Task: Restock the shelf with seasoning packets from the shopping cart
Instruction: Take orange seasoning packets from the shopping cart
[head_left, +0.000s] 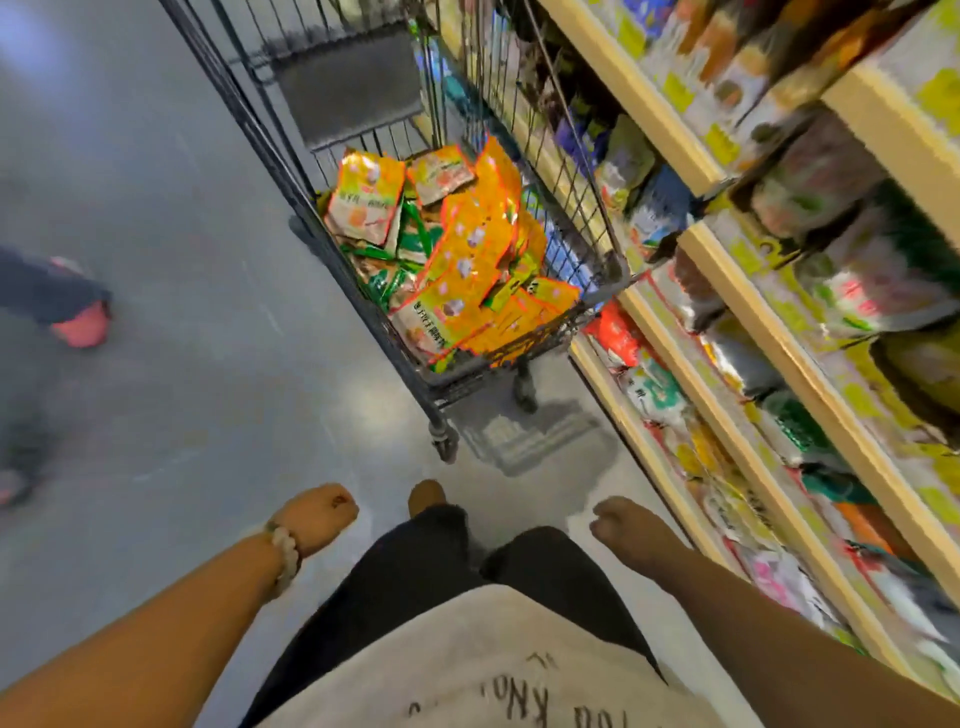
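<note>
- Seasoning packets (457, 249): I see a loose heap of orange, yellow and green packets in the basket of the shopping cart (363, 291). The heap fills the near end of the basket; the far end shows bare wire.
- Shopping cart: dark wire frame, standing on the grey floor (197, 322), its right side just beside the shelf (737, 332). One caster (442, 441) shows at the near left corner, a second under the near right corner.
- Shelf: pale wooden boards in several tiers along the right edge of the view, stocked with bagged goods. The picture is blurred here, so I cannot read any label.
- Left hand (317, 517): hanging low, near my left leg, well apart from the cart. Its fingers are curled in toward the palm and hold nothing. A pale bead bracelet (284, 553) sits on the wrist.
- Right hand (621, 525): hanging low, between my right leg and the bottom shelf board, clear of both. Its fingers are also curled in and grip nothing.
- My body: dark trousers (415, 566) and a light shirt (483, 660) with dark lettering fill the bottom centre; one shoe tip (426, 496) shows between the hands.
- Another person: blurred at the left edge; a pink shoe (83, 322) and a dark trouser leg are visible.
</note>
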